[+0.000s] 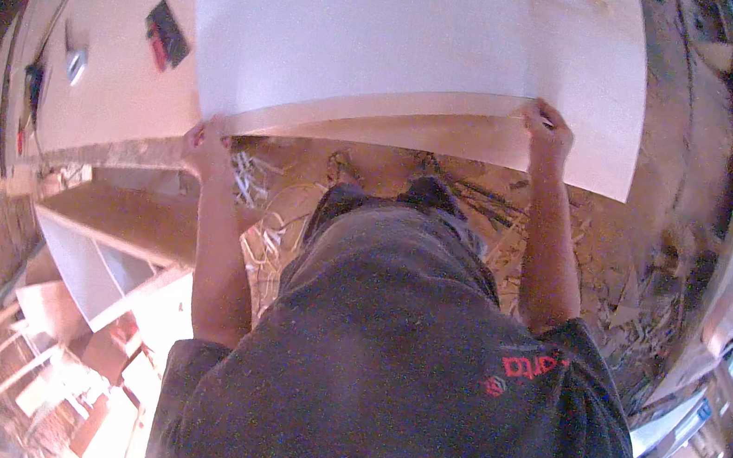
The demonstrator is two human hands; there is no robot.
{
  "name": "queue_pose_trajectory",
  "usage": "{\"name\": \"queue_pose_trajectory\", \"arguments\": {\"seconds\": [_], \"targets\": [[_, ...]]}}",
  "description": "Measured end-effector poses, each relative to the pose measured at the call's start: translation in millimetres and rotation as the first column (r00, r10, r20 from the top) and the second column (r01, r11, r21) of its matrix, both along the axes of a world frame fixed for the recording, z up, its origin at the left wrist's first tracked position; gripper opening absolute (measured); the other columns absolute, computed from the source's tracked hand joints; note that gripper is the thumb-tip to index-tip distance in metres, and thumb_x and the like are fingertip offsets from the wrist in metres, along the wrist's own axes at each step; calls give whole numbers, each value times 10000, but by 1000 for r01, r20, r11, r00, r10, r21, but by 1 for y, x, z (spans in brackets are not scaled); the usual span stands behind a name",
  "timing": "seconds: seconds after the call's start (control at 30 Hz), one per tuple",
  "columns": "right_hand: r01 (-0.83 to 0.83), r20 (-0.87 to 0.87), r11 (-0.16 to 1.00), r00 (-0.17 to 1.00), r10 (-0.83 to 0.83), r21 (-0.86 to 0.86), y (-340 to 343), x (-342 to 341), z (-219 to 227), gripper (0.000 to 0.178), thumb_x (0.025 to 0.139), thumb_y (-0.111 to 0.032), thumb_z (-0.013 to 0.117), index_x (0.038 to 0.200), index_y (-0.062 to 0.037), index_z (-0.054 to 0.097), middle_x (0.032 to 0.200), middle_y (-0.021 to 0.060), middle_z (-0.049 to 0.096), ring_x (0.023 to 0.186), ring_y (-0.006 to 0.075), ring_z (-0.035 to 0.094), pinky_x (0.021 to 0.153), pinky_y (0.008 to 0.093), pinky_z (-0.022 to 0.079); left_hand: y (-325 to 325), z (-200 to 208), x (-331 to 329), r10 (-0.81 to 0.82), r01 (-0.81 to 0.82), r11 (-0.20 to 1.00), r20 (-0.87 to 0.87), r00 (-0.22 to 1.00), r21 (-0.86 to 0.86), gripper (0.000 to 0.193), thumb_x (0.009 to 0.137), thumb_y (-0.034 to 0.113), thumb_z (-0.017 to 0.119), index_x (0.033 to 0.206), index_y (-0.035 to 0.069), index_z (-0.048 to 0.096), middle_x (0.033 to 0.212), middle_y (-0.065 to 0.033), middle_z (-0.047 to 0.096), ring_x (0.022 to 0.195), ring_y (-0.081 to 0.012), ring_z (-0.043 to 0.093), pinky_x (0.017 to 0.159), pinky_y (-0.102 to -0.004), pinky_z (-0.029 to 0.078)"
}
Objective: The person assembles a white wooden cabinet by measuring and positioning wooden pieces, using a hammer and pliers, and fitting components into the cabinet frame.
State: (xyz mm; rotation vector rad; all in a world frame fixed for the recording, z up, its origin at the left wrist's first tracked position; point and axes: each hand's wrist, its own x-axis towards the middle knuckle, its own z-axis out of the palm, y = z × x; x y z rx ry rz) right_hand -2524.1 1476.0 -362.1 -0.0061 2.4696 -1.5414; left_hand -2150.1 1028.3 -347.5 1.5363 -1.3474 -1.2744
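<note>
A wide white sheet (366, 32) lies across a large pale board (113, 95) in front of me. My left hand (207, 146) is closed on the sheet's near left corner, by the board's front edge. My right hand (549, 133) is closed at the right end of the sheet's near edge, its fingers curled in. Between the hands, that edge bows slightly, and a brownish strip shows below it. What lies under the sheet is hidden. The board's pale right part (604, 103) extends past my right hand.
Left of the sheet lie a black and red object (167, 34), a small silvery piece (77, 65) and a dark slim tool (34, 84). Shavings and scraps (628, 303) litter the floor. At lower left stands a brown wooden panel (120, 215) among several wood offcuts.
</note>
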Motion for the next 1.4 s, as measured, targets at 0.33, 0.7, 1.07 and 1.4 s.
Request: {"name": "queue_pose_trajectory", "arguments": {"seconds": [0.33,0.7,1.07,1.4], "targets": [[89,-11,990,996,-88,112,-28,-3,13,524,750,-255,886,1097,50,639,914,72,672,747,127,589,642,277,487,21,23,-16,116,-115,993,78,990,-7,323,794,131,828,1003,-41,650,854,-84,635,747,-163,623,564,-299,531],[61,42,988,997,-67,141,-29,-6,22,575,730,-263,903,1116,69,637,883,69,675,690,132,589,600,277,487,22,22,-12,56,-3,989,348,936,-149,370,721,235,827,930,-44,704,871,-154,694,820,-239,652,754,-391,517],[48,39,995,998,-52,89,-33,2,25,564,761,-263,882,1137,76,632,907,72,670,729,128,590,625,267,487,16,18,-15,112,0,980,546,830,-201,397,701,242,843,935,-46,703,918,-185,666,920,-321,621,824,-440,492],[-34,103,998,994,39,-49,-1,-17,1,514,824,-214,818,1212,58,619,946,57,676,740,122,594,666,255,483,28,11,-3,-6,37,982,161,987,-187,529,723,130,825,1184,-47,634,1066,-167,629,985,-281,628,879,-400,510]]}}
